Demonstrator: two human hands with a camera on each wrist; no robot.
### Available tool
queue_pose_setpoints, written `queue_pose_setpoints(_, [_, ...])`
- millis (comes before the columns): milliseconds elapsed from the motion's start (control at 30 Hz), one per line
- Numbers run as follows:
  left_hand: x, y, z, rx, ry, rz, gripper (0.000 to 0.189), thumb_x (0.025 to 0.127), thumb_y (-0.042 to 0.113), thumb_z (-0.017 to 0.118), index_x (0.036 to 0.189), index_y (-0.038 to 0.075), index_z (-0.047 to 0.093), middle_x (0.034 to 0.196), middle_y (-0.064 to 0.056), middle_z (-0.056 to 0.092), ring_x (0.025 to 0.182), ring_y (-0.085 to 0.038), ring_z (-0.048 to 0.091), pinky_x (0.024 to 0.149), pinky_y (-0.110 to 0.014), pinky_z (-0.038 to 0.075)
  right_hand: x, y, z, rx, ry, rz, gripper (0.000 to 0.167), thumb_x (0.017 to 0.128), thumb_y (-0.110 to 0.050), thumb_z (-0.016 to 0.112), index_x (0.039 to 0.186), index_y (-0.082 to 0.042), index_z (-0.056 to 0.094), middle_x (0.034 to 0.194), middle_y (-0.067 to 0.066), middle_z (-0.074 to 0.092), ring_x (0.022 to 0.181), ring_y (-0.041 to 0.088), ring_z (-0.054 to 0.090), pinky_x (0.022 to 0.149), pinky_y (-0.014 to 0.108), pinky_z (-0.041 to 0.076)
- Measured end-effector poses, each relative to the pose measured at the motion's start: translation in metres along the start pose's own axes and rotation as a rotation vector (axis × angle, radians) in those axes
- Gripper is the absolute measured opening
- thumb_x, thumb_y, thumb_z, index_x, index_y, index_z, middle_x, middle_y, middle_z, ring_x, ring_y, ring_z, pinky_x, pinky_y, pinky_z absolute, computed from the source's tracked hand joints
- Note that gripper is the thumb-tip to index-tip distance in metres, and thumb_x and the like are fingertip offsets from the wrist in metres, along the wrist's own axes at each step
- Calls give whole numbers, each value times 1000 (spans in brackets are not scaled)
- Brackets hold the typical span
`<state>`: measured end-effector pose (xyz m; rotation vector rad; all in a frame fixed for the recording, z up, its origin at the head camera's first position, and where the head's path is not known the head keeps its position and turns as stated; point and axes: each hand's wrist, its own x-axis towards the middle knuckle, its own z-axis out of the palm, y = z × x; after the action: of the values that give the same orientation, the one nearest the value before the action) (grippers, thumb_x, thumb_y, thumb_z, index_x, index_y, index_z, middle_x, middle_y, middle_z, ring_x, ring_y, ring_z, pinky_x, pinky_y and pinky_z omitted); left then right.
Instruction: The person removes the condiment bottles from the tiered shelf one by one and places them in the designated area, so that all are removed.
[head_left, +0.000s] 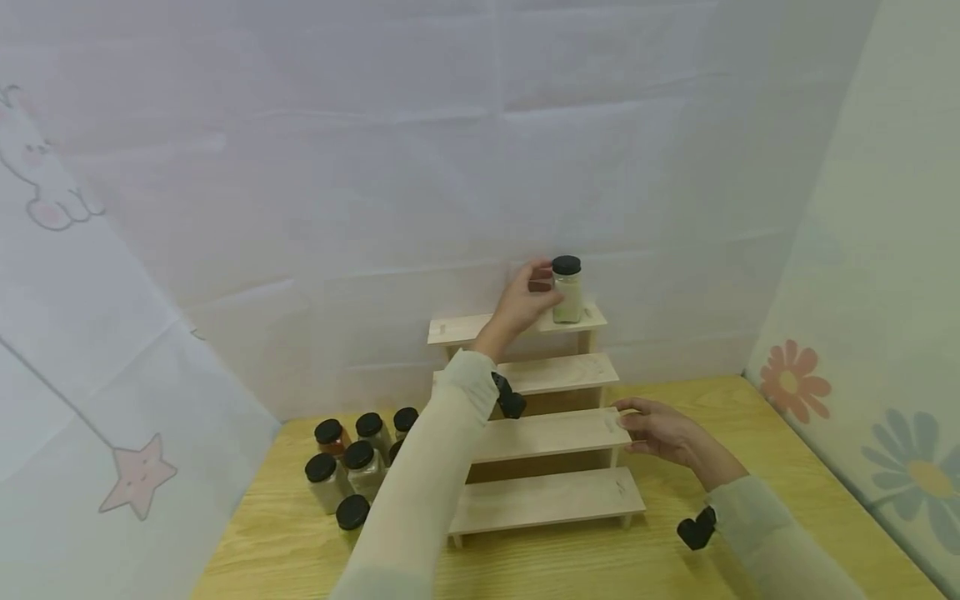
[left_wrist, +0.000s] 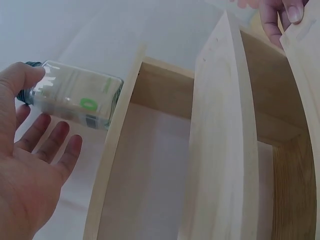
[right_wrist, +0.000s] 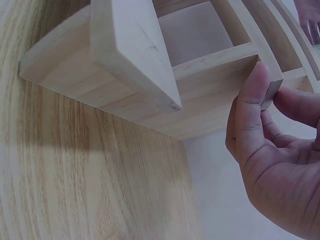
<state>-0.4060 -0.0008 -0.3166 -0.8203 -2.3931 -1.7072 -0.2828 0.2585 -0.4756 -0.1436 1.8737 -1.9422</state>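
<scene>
A square glass spice jar [head_left: 567, 298] with a black lid and pale contents stands upright near the right end of the top step of a wooden tiered shelf [head_left: 551, 500]. My left hand [head_left: 523, 302] is around the jar's left side. In the left wrist view, the thumb overlaps the neck of the jar [left_wrist: 75, 92] while the other fingers spread loosely, apart from the glass. Lower down, my right hand [head_left: 663, 429] pinches the right end of the second step from the bottom. The right wrist view shows thumb and fingers of that hand [right_wrist: 280, 155] at the board's corner.
Several more black-lidded jars [head_left: 322, 483] stand grouped on the yellow wood-grain table [head_left: 255, 542], left of the shelf; my left sleeve [head_left: 420, 492] partly hides them. A pale cloth wall [head_left: 360, 208] rises close behind the shelf, and a flower-printed one [head_left: 862, 292] stands to the right.
</scene>
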Motion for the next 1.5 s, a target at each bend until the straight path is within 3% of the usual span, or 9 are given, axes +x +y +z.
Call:
queue_pose_setpoints(367, [6,4,9,-17,33,-42,72,89,12,76,152,14,42,141,-12,53,127,-26,53,104,-38,47,1,0,1,18,-9,4,47,101,-14,62,142,-2,41,85,0,45,67,8,47,79,31,59])
queue_pose_setpoints(600, [7,7,12,38,100,-14,69,85,10,82,146,18,51,130,-12,59,116,-23,55,100,-37,46,2,0,3,25,-8,7,40,102,-12,60,139,-4,44,85,0,46,67,8,48,80,33,59])
queue_pose_setpoints(767, [3,10,11,24,114,-38,67,83,12,84,143,19,55,132,-10,59,124,-23,55,107,-36,45,3,0,3,22,-17,0,43,103,-12,60,140,-3,41,82,-1,45,66,8,47,80,33,59])
queue_pose_setpoints(900, [-3,9,8,5,107,-51,68,82,14,86,142,21,55,133,-9,61,122,-24,58,103,-40,48,5,1,5,21,-36,-1,43,103,-12,59,140,-2,40,82,0,45,66,8,46,79,32,59])
queue_pose_setpoints(1067, [-10,11,3,29,76,-23,69,83,15,85,143,21,54,133,-7,64,114,-21,61,95,-41,51,7,3,5,18,-35,2,46,103,-12,59,142,-1,39,85,0,45,67,9,46,80,33,59])
queue_pose_setpoints(1500, [-36,19,-15,41,-7,-16,75,87,20,83,152,19,45,135,-4,63,119,-21,60,98,-44,50,3,0,-3,-12,-6,20,58,102,-15,61,149,2,32,91,2,43,72,10,46,81,32,59])
